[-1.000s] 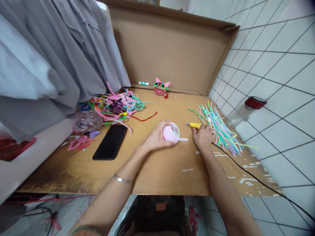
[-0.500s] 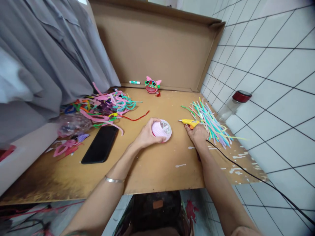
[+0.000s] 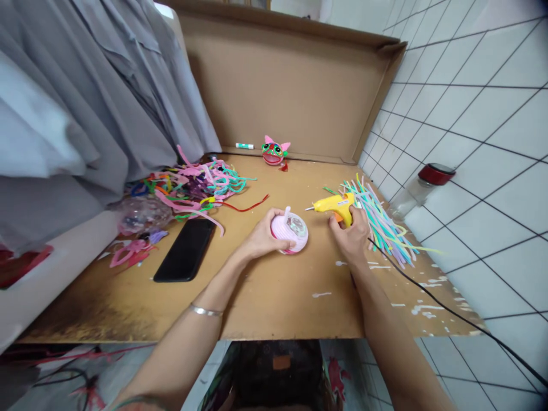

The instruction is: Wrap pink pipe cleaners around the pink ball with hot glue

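My left hand (image 3: 266, 237) is closed round a pale pink ball (image 3: 285, 233) wrapped in pipe cleaner, just above the table. A loose pipe cleaner end (image 3: 287, 212) sticks up from it, and a clear, shiny patch shows on its top right. In my right hand (image 3: 351, 231) is a yellow hot glue gun (image 3: 336, 204), fingers round its handle by the orange trigger. Its metal nozzle points left toward the ball, with a gap between them. A black cord runs off from the gun to the lower right.
Pastel pipe cleaners (image 3: 385, 220) lie at right beside a red-lidded jar (image 3: 417, 191). A black phone (image 3: 185, 251) and a tangled pipe cleaner heap (image 3: 201, 180) are at left. A pink-eared figure (image 3: 274, 150) and a marker (image 3: 244, 146) sit against the cardboard (image 3: 291, 85).
My right hand has raised the glue gun off the table, and its body now shows upright. The ball has turned in my left hand, so the loose pipe cleaner end stands up.
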Demonstrator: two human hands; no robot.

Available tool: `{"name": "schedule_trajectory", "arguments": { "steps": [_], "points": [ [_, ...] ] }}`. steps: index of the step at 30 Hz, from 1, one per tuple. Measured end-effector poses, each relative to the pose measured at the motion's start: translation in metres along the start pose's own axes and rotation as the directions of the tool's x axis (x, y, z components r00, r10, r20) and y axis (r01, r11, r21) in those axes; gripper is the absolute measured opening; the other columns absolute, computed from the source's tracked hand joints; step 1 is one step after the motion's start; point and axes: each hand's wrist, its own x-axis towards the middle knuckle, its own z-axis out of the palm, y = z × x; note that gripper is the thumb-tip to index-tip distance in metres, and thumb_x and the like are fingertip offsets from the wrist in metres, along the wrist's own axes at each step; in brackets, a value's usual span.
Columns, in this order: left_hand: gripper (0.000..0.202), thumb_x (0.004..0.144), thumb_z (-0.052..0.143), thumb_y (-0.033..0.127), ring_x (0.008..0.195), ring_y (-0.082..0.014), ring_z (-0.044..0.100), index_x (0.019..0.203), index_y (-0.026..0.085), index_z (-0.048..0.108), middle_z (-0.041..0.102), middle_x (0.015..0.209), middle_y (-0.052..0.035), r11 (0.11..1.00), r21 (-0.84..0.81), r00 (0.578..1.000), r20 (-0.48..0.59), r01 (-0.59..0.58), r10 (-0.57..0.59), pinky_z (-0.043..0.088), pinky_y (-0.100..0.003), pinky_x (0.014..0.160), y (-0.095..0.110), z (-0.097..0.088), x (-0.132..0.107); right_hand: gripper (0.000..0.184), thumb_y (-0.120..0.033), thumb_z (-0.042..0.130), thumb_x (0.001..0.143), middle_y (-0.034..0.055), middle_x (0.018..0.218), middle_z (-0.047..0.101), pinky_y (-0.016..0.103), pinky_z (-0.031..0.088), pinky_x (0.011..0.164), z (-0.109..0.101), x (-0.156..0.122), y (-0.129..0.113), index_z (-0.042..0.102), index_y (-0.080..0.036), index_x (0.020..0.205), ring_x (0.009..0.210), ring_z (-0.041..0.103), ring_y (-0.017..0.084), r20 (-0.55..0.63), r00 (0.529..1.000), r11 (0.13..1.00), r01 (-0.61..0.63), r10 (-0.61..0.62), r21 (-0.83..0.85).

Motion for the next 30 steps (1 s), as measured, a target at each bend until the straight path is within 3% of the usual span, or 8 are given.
{"name": "schedule_trajectory", "arguments": {
  "steps": [4, 9, 16, 30],
  "points": [
    [0.070, 0.051, 0.084, 0.030, 0.092, -0.0185, 0.059, 0.111, 0.019, 0.048, 0.061, 0.103, -0.0025, 0.996, -0.087, 1.000, 0.017, 0.010, -0.008, 0.049, -0.031, 0.083, 0.002, -0.002, 0.000, 0.030, -0.034, 0.061, 0.079, 0.0103, 0.093, 0.064, 0.042, 0.052, 0.080, -0.003, -0.001, -0.008, 0.060, -0.018, 0.104, 0.091, 0.060, 0.026, -0.074, 0.982, 0.977, 0.183, -0.176, 0.111],
    [0.069, 0.051, 0.084, 0.028, 0.092, -0.0180, 0.059, 0.110, 0.018, 0.049, 0.061, 0.105, -0.0033, 0.992, -0.122, 0.997, 0.067, 0.032, -0.024, 0.049, -0.030, 0.082, 0.008, -0.002, -0.001, 0.022, -0.031, 0.065, 0.081, 0.0076, 0.090, 0.062, 0.039, 0.052, 0.076, -0.011, -0.001, -0.018, 0.058, -0.020, 0.099, 0.085, 0.060, 0.024, -0.117, 0.963, 0.953, 0.258, -0.241, 0.157],
    [0.071, 0.051, 0.085, 0.027, 0.090, -0.0179, 0.060, 0.113, 0.018, 0.051, 0.062, 0.104, -0.0027, 0.995, -0.099, 0.997, 0.079, 0.022, -0.015, 0.049, -0.030, 0.080, 0.008, -0.001, -0.003, 0.018, -0.028, 0.063, 0.083, 0.0063, 0.089, 0.062, 0.038, 0.052, 0.075, -0.016, -0.003, -0.029, 0.058, -0.022, 0.099, 0.084, 0.060, 0.023, -0.082, 0.960, 0.941, 0.277, -0.266, 0.193],
    [0.070, 0.053, 0.083, 0.027, 0.094, -0.0195, 0.060, 0.114, 0.018, 0.050, 0.062, 0.105, -0.0022, 0.997, -0.083, 0.993, 0.115, 0.005, 0.004, 0.050, -0.031, 0.083, 0.007, 0.000, -0.003, 0.020, -0.030, 0.064, 0.083, 0.0075, 0.092, 0.062, 0.039, 0.052, 0.077, -0.013, -0.004, -0.025, 0.059, -0.021, 0.100, 0.086, 0.060, 0.024, -0.089, 0.954, 0.936, 0.297, -0.285, 0.190]
  ]
}}
